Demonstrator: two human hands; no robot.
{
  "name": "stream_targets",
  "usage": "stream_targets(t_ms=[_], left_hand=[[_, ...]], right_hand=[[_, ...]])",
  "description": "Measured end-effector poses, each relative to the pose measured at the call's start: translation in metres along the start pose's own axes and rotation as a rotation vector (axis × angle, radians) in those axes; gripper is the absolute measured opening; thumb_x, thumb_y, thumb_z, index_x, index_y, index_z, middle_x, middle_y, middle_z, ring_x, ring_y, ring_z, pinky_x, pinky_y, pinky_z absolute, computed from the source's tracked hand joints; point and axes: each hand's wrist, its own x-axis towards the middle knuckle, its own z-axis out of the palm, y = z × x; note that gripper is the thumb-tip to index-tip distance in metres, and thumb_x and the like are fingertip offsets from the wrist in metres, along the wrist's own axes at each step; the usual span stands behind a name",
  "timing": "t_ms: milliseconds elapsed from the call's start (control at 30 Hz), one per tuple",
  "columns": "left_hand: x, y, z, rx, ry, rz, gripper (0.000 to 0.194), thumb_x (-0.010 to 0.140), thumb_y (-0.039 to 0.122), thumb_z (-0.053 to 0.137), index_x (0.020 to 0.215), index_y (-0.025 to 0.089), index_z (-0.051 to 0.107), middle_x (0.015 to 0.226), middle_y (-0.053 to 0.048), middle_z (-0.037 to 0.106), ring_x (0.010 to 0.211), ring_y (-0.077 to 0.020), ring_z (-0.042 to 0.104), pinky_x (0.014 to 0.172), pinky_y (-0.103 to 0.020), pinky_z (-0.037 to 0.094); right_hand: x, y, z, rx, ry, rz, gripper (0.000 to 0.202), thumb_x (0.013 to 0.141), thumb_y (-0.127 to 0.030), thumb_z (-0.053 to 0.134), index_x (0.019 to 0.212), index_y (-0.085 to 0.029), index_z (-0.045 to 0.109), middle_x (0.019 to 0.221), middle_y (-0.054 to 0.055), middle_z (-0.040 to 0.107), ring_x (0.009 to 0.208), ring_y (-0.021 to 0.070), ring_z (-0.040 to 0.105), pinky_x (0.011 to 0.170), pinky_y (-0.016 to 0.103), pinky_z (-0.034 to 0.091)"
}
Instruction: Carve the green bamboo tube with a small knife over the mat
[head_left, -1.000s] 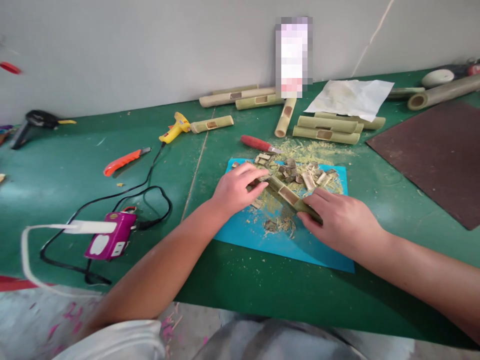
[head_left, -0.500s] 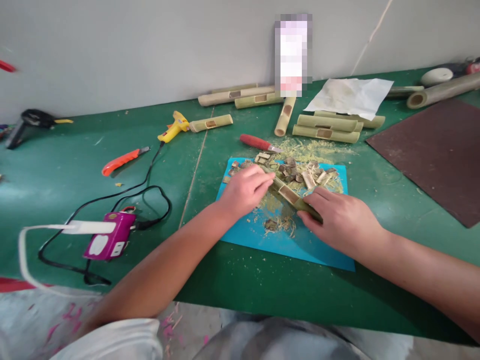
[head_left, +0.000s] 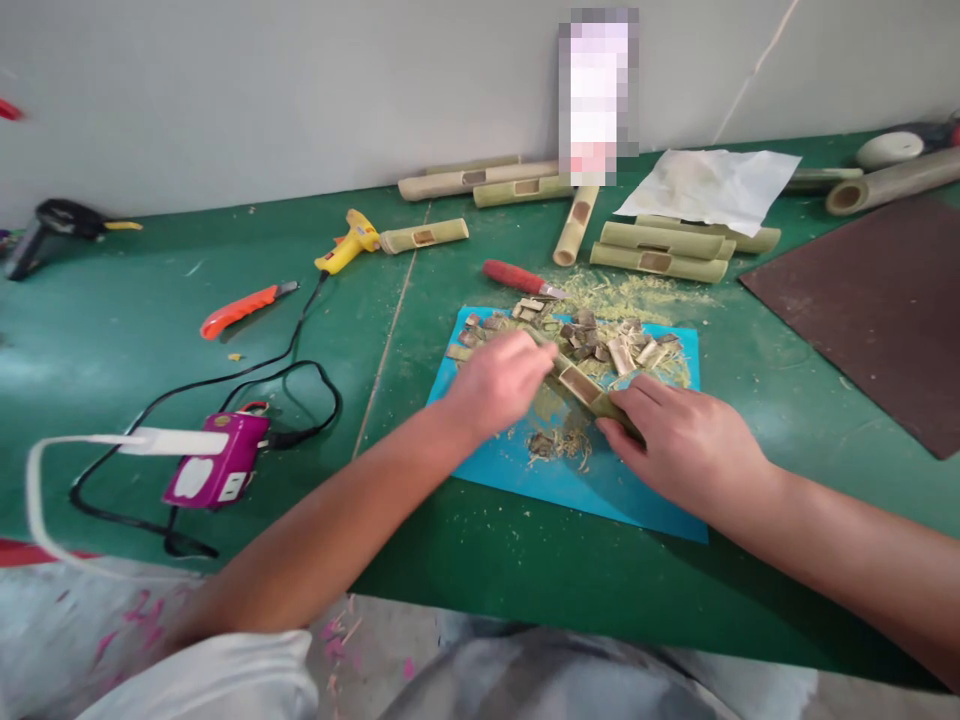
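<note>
A bamboo tube with a rectangular opening cut in its upper side lies slantwise over the blue sheet. Its near right end is gripped by my right hand, fingers wrapped over the top. My left hand, slightly blurred, is closed at the far left end, where its fingers hide part of the tube. Bamboo chips and shavings are heaped behind the tube, and a small pile of shavings lies in front. A red-handled knife rests just beyond the sheet.
To the left are an orange cutter, a yellow glue gun and a purple power adapter with loose cables. Several cut bamboo tubes lie at the back, with white paper. A dark brown board lies right.
The view has shifted slightly. My left hand has turned a little at the far end of the tube, its fingers more curled. My right hand keeps its grip.
</note>
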Motion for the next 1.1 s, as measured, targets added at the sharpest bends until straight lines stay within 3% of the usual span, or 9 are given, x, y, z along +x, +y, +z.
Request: stream_targets(t_ms=[200,300,400,533,633,767,867,1000,1100], left_hand=[[0.0000,0.0014,0.0008,-0.001,0.003,-0.062,0.026,0.103,0.024,0.047,0.105,0.014,0.071,0.082,-0.005,0.065,0.076,-0.0142,0.061,0.071,-0.029,0.053],[-0.0005,-0.0016,0.0010,-0.056,-0.041,0.010,0.027,0.103,0.024,0.047,0.112,0.013,0.070,0.083,-0.006,0.065,0.077,-0.0146,0.062,0.072,-0.029,0.053],[-0.0004,-0.0037,0.0006,-0.011,0.024,-0.022,0.027,0.102,0.025,0.047,0.103,0.013,0.072,0.083,-0.007,0.066,0.077,-0.0158,0.062,0.072,-0.030,0.053],[0.0001,-0.0016,0.0003,-0.035,-0.075,0.011,0.030,0.104,0.027,0.043,0.110,0.015,0.070,0.083,-0.006,0.066,0.077,-0.0144,0.063,0.072,-0.028,0.053],[0.0011,0.0001,0.0002,0.009,-0.011,-0.027,0.029,0.103,0.026,0.044,0.103,0.015,0.071,0.083,-0.006,0.065,0.075,-0.0147,0.062,0.070,-0.028,0.053],[0.0017,0.0008,-0.0003,-0.038,-0.068,0.013,0.029,0.104,0.025,0.043,0.109,0.013,0.069,0.083,-0.006,0.065,0.076,-0.0153,0.062,0.071,-0.029,0.053],[0.0016,-0.0008,-0.0007,0.001,0.032,-0.019,0.030,0.103,0.025,0.044,0.100,0.011,0.070,0.082,-0.008,0.064,0.074,-0.0158,0.061,0.070,-0.030,0.053],[0.0013,-0.0016,-0.0004,-0.029,-0.062,-0.006,0.029,0.104,0.026,0.044,0.107,0.014,0.070,0.082,-0.006,0.064,0.076,-0.0148,0.061,0.071,-0.028,0.052],[0.0019,-0.0018,0.0000,0.014,0.018,-0.037,0.029,0.103,0.025,0.044,0.098,0.013,0.071,0.081,-0.007,0.064,0.074,-0.0153,0.060,0.070,-0.030,0.052]], right_hand=[[-0.0001,-0.0016,-0.0004,-0.045,0.054,-0.033,0.030,0.096,-0.030,0.047,0.079,-0.016,0.068,0.071,0.004,0.061,0.055,0.0131,0.046,0.055,0.031,0.027],[-0.0005,-0.0022,-0.0002,-0.067,0.086,-0.054,0.029,0.095,-0.029,0.048,0.077,-0.016,0.067,0.070,0.003,0.060,0.054,0.0132,0.046,0.054,0.031,0.028],[-0.0007,-0.0026,0.0000,-0.083,0.107,-0.066,0.029,0.096,-0.029,0.048,0.076,-0.016,0.066,0.069,0.003,0.060,0.053,0.0129,0.045,0.054,0.031,0.027],[-0.0007,-0.0029,0.0004,-0.098,0.109,-0.080,0.030,0.095,-0.027,0.047,0.075,-0.016,0.066,0.068,0.003,0.059,0.053,0.0128,0.044,0.054,0.031,0.026],[-0.0010,-0.0032,0.0004,-0.100,0.097,-0.070,0.031,0.096,-0.028,0.046,0.074,-0.017,0.066,0.068,0.003,0.060,0.053,0.0123,0.043,0.054,0.031,0.026],[-0.0017,-0.0038,0.0000,-0.124,0.136,-0.095,0.030,0.096,-0.027,0.048,0.074,-0.016,0.066,0.067,0.003,0.059,0.054,0.0130,0.047,0.056,0.031,0.030],[-0.0015,-0.0043,-0.0005,-0.138,0.182,-0.115,0.029,0.096,-0.026,0.049,0.075,-0.016,0.066,0.067,0.002,0.059,0.054,0.0137,0.048,0.056,0.031,0.032],[-0.0005,-0.0053,-0.0009,-0.157,0.185,-0.126,0.029,0.095,-0.026,0.050,0.073,-0.016,0.066,0.066,0.002,0.058,0.053,0.0138,0.048,0.056,0.031,0.032],[0.0001,-0.0063,-0.0010,-0.158,0.179,-0.112,0.029,0.095,-0.027,0.050,0.073,-0.017,0.065,0.066,0.003,0.059,0.053,0.0135,0.046,0.055,0.031,0.030]])
